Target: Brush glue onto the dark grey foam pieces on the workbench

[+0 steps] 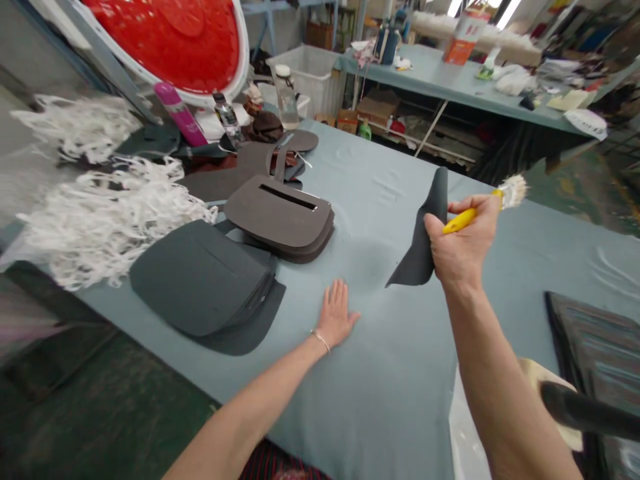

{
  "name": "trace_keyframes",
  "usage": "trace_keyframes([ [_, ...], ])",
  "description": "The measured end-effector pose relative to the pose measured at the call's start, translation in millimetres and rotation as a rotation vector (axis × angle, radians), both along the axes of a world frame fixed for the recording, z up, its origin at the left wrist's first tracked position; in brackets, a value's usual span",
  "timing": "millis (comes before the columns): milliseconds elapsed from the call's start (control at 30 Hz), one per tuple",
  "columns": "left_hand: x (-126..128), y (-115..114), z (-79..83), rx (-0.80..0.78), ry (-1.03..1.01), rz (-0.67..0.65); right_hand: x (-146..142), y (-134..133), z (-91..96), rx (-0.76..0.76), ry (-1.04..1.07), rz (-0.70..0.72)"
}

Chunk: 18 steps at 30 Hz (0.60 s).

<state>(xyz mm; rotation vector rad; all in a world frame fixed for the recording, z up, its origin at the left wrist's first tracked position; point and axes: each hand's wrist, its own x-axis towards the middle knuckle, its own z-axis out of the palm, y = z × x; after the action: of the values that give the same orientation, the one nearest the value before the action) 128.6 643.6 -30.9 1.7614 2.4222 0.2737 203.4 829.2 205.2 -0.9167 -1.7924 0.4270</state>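
Observation:
My right hand (463,243) is raised above the table and grips both a yellow-handled brush (503,199) with pale bristles and a dark grey cut piece (425,243) that hangs bent from my fingers. My left hand (336,312) lies flat, fingers together, on the blue-grey table cover (380,373), holding nothing. A stack of dark grey flap-shaped pieces (200,280) lies just left of that hand. A second stack of brown pieces with a slot (281,215) sits behind it.
Heaps of white shredded strips (100,217) lie at the left. Bottles (227,119), a pink can (181,115) and a red round panel (173,37) stand at the far end. A dark board (595,347) lies right. Another workbench (465,83) runs behind.

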Motion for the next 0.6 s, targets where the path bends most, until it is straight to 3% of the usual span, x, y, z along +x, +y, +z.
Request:
trace_keyframes([
  [133,94.0,-62.6,10.3,0.045,-0.096,-0.491,-21.6,8.7,0.1,-0.002,0.074,0.038],
  [200,109.9,-79.0,11.5,0.071,-0.113,-0.669,-25.8,11.7,-5.8,-0.011,0.087,0.055],
  [233,105.7,-78.8,10.5,0.071,-0.117,-0.704,-25.3,13.6,-11.6,-0.02,0.087,0.056],
  [300,74.3,-61.7,5.9,0.05,-0.098,-0.611,-18.2,19.0,-29.9,-0.048,0.074,0.029],
  [433,-34.5,1.9,-0.1,-0.001,0.041,-0.016,17.5,33.6,-91.7,-0.204,-0.02,-0.147],
  [500,-73.3,24.6,0.7,-0.006,0.094,0.158,40.9,38.8,-128.4,-0.306,-0.097,-0.229],
  [567,-78.0,32.6,1.2,-0.009,0.11,0.214,63.9,40.5,-162.2,-0.349,-0.177,-0.271],
  [600,-65.4,30.4,1.3,-0.013,0.102,0.193,74.4,40.1,-176.8,-0.345,-0.219,-0.28],
])
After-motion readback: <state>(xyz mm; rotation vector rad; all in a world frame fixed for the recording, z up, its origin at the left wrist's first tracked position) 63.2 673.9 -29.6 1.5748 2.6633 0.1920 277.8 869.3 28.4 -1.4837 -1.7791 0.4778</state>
